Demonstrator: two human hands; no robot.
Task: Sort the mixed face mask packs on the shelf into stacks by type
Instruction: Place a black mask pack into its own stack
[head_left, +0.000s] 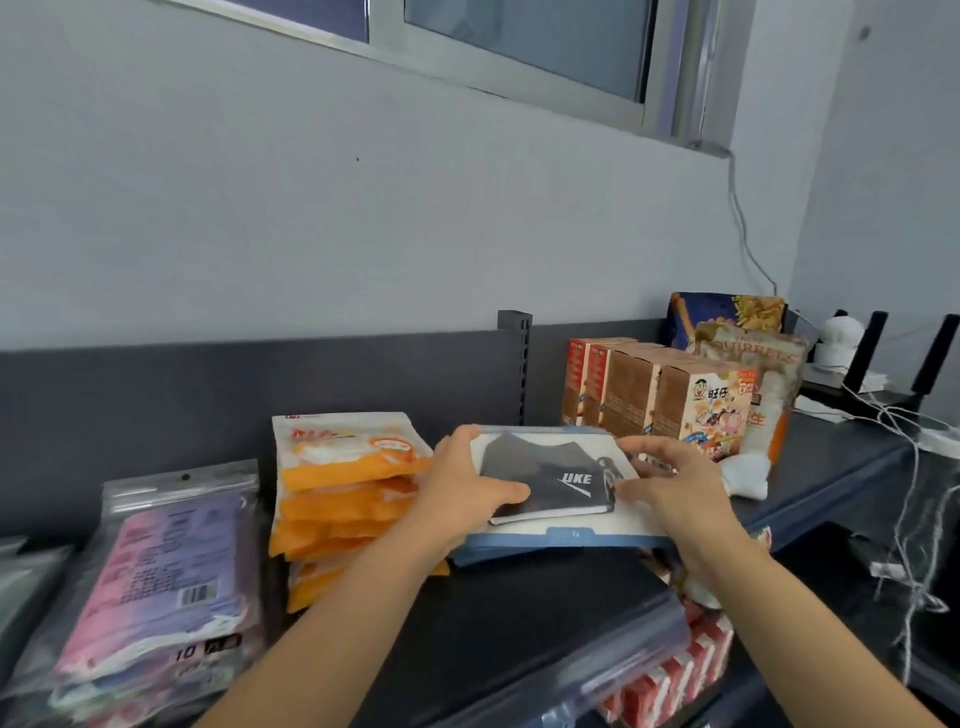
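Left hand (462, 483) grips the black mask pack (550, 478); right hand (670, 483), fingers open, steadies its other end.
Likely squaring it on the blue-edged stack (571, 536) (its own type?) beside the orange packs (343, 499).

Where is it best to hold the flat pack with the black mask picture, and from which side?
By its short side edges, coming from left and right: the pack is wide, thin and lying flat. The left hand pinches the left edge, thumb on top.

Grey-green pack (23, 577) cut off at left edge; red boxes (670, 675) half hidden under shelf (519, 613).
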